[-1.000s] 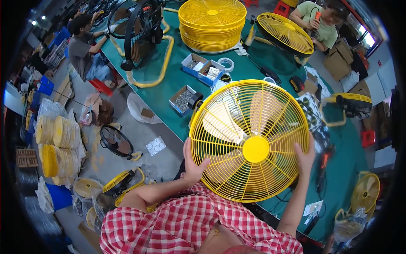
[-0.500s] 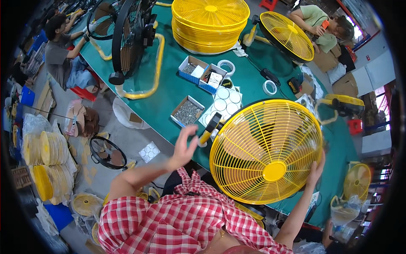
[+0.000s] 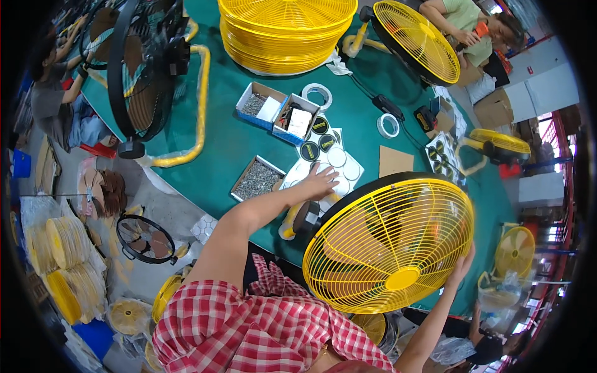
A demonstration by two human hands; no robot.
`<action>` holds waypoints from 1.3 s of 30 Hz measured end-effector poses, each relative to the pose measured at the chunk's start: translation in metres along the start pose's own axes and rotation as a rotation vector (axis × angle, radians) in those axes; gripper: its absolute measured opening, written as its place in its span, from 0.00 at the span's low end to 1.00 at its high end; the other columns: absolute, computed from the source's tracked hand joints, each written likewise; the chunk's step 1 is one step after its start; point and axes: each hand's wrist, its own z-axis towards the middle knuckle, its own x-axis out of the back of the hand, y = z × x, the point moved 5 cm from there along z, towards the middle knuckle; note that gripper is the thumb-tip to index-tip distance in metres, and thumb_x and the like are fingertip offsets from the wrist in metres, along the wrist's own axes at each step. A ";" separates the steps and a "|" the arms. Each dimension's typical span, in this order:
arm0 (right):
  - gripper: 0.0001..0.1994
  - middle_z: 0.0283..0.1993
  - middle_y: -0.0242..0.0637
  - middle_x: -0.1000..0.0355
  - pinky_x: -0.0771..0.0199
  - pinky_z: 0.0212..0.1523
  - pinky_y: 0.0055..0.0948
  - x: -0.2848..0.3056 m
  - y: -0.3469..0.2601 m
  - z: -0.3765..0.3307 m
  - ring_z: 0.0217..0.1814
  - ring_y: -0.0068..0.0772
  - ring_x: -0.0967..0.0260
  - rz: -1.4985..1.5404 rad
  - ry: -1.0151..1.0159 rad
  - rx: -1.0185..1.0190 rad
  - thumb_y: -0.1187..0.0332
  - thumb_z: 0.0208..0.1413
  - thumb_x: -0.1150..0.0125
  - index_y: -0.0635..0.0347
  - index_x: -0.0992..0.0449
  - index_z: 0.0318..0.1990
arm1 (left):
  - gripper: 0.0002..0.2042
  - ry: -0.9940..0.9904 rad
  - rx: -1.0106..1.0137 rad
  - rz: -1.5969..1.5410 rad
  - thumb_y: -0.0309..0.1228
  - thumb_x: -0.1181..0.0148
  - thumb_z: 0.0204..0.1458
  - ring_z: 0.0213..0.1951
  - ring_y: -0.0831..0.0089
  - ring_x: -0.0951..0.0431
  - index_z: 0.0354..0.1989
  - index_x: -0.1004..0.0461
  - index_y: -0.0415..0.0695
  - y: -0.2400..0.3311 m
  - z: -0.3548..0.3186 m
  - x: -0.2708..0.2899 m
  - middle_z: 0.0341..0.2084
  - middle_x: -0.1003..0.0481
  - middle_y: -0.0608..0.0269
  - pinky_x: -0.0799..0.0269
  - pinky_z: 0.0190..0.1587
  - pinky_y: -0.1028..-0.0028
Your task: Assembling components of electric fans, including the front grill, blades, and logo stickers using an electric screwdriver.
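Observation:
A large floor fan with a yellow wire grille (image 3: 403, 278) and black drum stands tilted in front of me at the table's near edge. My right hand (image 3: 461, 267) grips its right rim, partly hidden by the grille. Beyond the fan's upper left side my left hand (image 3: 320, 182) reaches out, fingers spread, over a white sheet of round labels (image 3: 346, 169). Whether the fingertips touch the sheet I cannot tell. Some labels on it are black and yellow, others white. Beside my left forearm are the fan's black side knob (image 3: 306, 217) and yellow tube stand (image 3: 288, 229).
On the green table (image 3: 217, 186) are an open box of small screws (image 3: 258, 177), two more small boxes, tape rolls (image 3: 388, 125), brown cardboard (image 3: 396, 161) and stacked yellow grilles (image 3: 286, 43). A black fan (image 3: 143, 74) stands left. A co-worker (image 3: 476, 37) works at the far right.
My left hand has moved forward and right to the label sheet. The fan's top has tipped toward me, baring the cardboard and a second label sheet. The view has shifted, too.

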 end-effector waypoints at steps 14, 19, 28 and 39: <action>0.39 0.58 0.45 0.41 0.43 0.57 0.32 0.001 0.004 0.002 0.58 0.36 0.42 -0.017 0.018 0.002 0.42 0.50 0.48 0.67 0.45 0.59 | 0.19 -0.131 0.090 0.374 0.30 0.42 0.41 0.56 0.56 0.41 0.45 0.31 0.49 -0.089 0.097 0.059 0.48 0.35 0.59 0.48 0.53 0.44; 0.41 0.58 0.46 0.42 0.44 0.57 0.32 0.000 -0.002 0.000 0.58 0.36 0.42 -0.004 0.034 -0.027 0.42 0.48 0.46 0.69 0.46 0.59 | 0.20 -0.217 0.001 0.364 0.30 0.35 0.35 0.51 0.60 0.37 0.40 0.30 0.50 -0.099 0.120 0.056 0.40 0.31 0.63 0.46 0.48 0.45; 0.42 0.55 0.43 0.39 0.42 0.55 0.30 -0.007 -0.010 0.003 0.56 0.34 0.40 0.100 0.043 -0.040 0.43 0.46 0.42 0.69 0.46 0.59 | 0.11 -0.298 0.036 -0.117 0.31 0.38 0.40 0.43 0.64 0.30 0.32 0.32 0.50 -0.080 0.147 0.080 0.31 0.28 0.63 0.36 0.41 0.57; 0.40 0.54 0.44 0.38 0.42 0.55 0.29 -0.005 -0.007 0.002 0.55 0.34 0.39 0.135 0.055 -0.017 0.45 0.47 0.42 0.69 0.45 0.58 | 0.28 -0.339 -0.061 0.345 0.31 0.32 0.31 0.51 0.62 0.38 0.46 0.35 0.52 -0.084 0.106 0.057 0.37 0.32 0.62 0.42 0.48 0.53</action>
